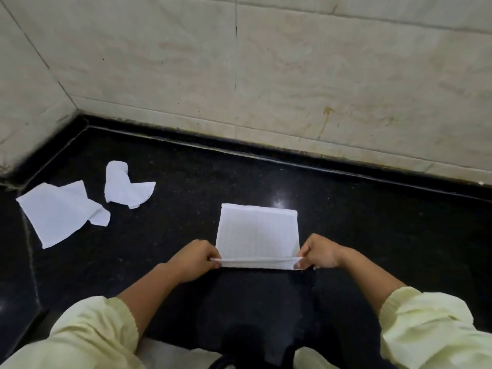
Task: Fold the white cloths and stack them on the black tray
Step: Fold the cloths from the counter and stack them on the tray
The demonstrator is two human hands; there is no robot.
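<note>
A white cloth (pixel 257 234) lies flat on the black counter in front of me, its near edge lifted off the surface. My left hand (pixel 195 258) pinches the near left corner and my right hand (pixel 319 253) pinches the near right corner, with the edge stretched taut between them. Two more white cloths lie crumpled at the left: a larger one (pixel 58 213) and a smaller one (pixel 125 187). I see no separate black tray.
The black counter (pixel 372 222) meets a pale tiled wall (pixel 266 75) behind, with a corner at the far left. A seam in the counter (pixel 29 251) runs down the left side. My pale yellow sleeves fill the bottom corners.
</note>
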